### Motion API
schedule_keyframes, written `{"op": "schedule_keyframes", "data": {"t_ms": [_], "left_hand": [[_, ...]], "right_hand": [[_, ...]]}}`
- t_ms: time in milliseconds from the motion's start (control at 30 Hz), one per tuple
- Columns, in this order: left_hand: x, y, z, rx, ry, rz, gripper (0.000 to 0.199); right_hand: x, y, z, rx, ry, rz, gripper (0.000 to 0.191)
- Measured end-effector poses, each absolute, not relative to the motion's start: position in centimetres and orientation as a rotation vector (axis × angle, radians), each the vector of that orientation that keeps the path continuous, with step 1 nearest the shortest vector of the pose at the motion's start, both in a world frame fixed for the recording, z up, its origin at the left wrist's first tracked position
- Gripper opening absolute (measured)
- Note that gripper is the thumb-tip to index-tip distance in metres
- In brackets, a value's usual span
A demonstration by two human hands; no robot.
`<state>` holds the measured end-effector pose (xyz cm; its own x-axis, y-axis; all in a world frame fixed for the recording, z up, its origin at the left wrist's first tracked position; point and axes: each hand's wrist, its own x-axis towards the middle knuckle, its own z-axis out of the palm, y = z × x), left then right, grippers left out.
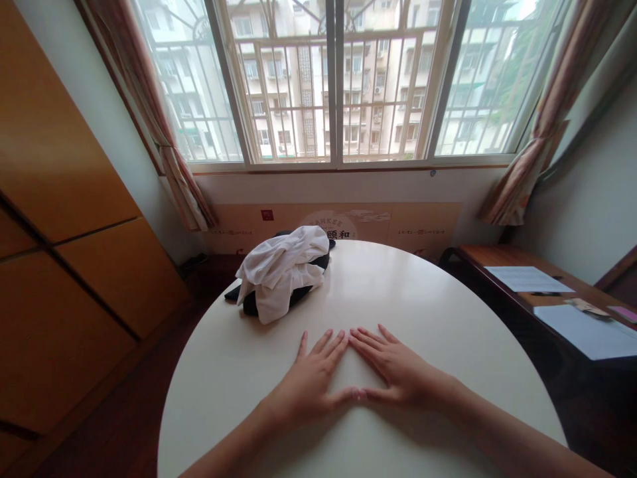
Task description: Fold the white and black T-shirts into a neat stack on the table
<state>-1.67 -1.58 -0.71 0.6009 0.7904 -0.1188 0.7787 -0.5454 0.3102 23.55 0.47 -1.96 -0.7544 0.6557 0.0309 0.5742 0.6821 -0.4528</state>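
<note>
My left hand (314, 373) lies palm down on a round white table (428, 292), its fingers stretched out. Mirroring it, my right hand (395, 365) rests flat on the same surface, also with straight fingers. The tips of the two thumbs meet, and the index fingertips touch or nearly touch. Neither hand holds anything. Beyond my left hand, toward the back left of the table, sits a crumpled pile of white cloth (286, 262) with black cloth (251, 304) under it. How the pieces are folded, and what garments they are, I cannot tell.
A wooden side table (497, 255) stands at the right with white papers (527, 279) and small items on it. Wooden cabinets (74, 265) are on the left. Behind the table are a printed box or panel (428, 222), a barred window (333, 86) and tied curtains (527, 159).
</note>
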Motion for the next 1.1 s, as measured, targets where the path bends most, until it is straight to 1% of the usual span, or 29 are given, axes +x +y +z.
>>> {"op": "schedule_keyframes", "data": {"t_ms": [267,567,600,633,667,733,767,833,867,933,1033,1100], "left_hand": [[-1.5,-1.6,-0.8,2.502,1.271,0.069,0.094],[-1.7,-2.0,-0.5,2.503,1.271,0.061,0.092],[-1.6,-2.0,-0.4,2.499,1.268,0.064,0.092],[-1.6,-2.0,-0.4,2.496,1.270,0.069,0.092],[-1.5,-2.0,-0.4,2.494,1.274,0.077,0.091],[-1.5,-2.0,-0.6,2.495,1.298,0.119,0.081],[-1.4,-2.0,-0.7,2.492,1.322,0.173,0.072],[-1.6,-2.0,-0.9,2.466,1.394,0.365,0.053],[-1.8,-1.9,-0.8,2.447,1.437,0.488,0.046],[-2.3,-1.3,-0.1,2.414,1.530,0.727,0.037],[-3.2,1.1,2.9,2.429,1.662,0.943,0.030],[-3.7,3.8,5.6,2.494,1.759,0.996,0.033]], "right_hand": [[23.6,0.6,-2.2,-1.010,-2.715,0.640,0.102],[23.7,0.5,-2.4,-0.968,-2.703,0.610,0.097],[23.6,0.4,-2.4,-0.953,-2.684,0.588,0.093],[23.5,0.4,-2.6,-0.943,-2.641,0.554,0.085],[23.4,0.3,-2.7,-0.943,-2.569,0.509,0.070],[23.0,0.2,-3.1,-0.986,-2.372,0.388,0.032],[22.8,0.1,-3.3,-1.020,-2.277,0.327,0.023],[22.3,-0.1,-3.8,-1.066,-2.182,0.251,0.034],[22.1,-0.3,-4.0,-1.071,-2.191,0.246,0.039],[21.8,-0.6,-4.2,-1.057,-2.257,0.294,0.043],[21.7,-1.0,-4.0,-1.059,-2.336,0.378,0.042],[21.7,-1.1,-3.8,-1.071,-2.354,0.403,0.042]]}}
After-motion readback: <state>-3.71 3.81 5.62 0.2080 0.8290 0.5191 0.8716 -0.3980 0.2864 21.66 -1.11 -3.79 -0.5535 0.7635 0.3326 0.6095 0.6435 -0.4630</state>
